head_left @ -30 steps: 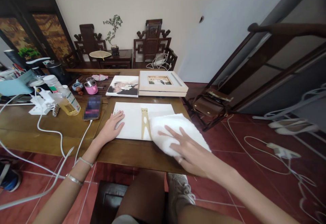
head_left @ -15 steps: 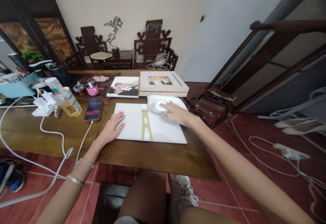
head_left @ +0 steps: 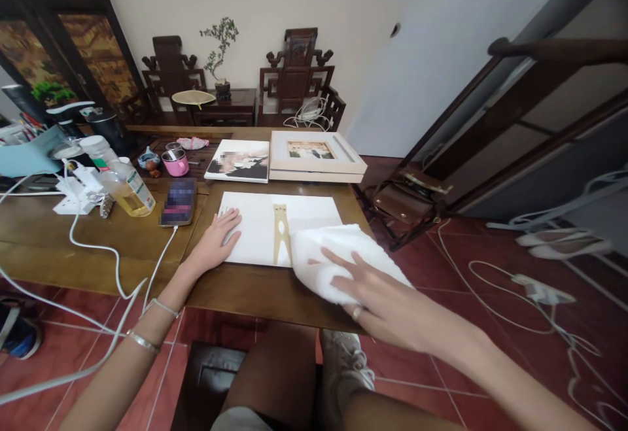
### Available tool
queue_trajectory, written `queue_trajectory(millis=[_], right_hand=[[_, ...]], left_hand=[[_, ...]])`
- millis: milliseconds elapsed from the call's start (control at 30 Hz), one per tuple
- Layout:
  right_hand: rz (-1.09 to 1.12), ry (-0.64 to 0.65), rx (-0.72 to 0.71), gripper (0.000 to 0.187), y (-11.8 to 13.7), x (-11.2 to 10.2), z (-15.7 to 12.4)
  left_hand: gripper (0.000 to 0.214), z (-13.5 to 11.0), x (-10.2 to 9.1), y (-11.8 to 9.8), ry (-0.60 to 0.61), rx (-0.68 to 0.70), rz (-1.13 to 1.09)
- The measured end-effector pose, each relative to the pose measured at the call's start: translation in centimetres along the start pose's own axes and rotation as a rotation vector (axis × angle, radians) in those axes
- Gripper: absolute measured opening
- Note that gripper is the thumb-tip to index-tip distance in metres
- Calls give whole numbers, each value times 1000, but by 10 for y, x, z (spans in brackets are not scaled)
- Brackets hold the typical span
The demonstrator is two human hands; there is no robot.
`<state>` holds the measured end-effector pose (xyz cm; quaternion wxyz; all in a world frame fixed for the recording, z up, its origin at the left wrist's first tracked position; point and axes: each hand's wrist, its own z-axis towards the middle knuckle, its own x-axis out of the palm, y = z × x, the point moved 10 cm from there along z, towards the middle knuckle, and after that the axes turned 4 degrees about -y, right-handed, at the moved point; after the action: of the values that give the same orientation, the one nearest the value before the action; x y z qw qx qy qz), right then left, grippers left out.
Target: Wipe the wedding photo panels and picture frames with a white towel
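White fluffy cloth (head_left: pixel 320 278) lies under the right hand (head_left: pixel 377 288), grip unclear; the left hand (head_left: pixel 214 242), unclenched, touches a white rectangular panel (head_left: pixel 256 231).

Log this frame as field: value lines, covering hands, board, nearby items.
left_hand: left hand, fingers spread on left edge of white board
right_hand: right hand, on white cloth; grip unclear
cloth_position: over board's near right corner
board_marking: tan animal-like figure
support: wooden table
behind_board: photo panel, beside box with framed picture
left_of_board: phone, bottle; pink cup farther back
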<state>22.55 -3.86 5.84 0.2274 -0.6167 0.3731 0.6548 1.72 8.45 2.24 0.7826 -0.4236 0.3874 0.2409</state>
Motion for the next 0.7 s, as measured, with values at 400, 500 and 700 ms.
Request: queue_trajectory(millis=[400, 500, 700], right_hand=[[50, -164, 66, 37, -34, -8, 131], [9, -142, -49, 38, 11, 8, 106], [53, -14, -162, 37, 58, 20, 50]], left_hand=[[45, -1, -2, 3, -11, -16, -31], [49, -1, -2, 3, -16, -29, -31], [51, 0, 1, 4, 4, -32, -32]])
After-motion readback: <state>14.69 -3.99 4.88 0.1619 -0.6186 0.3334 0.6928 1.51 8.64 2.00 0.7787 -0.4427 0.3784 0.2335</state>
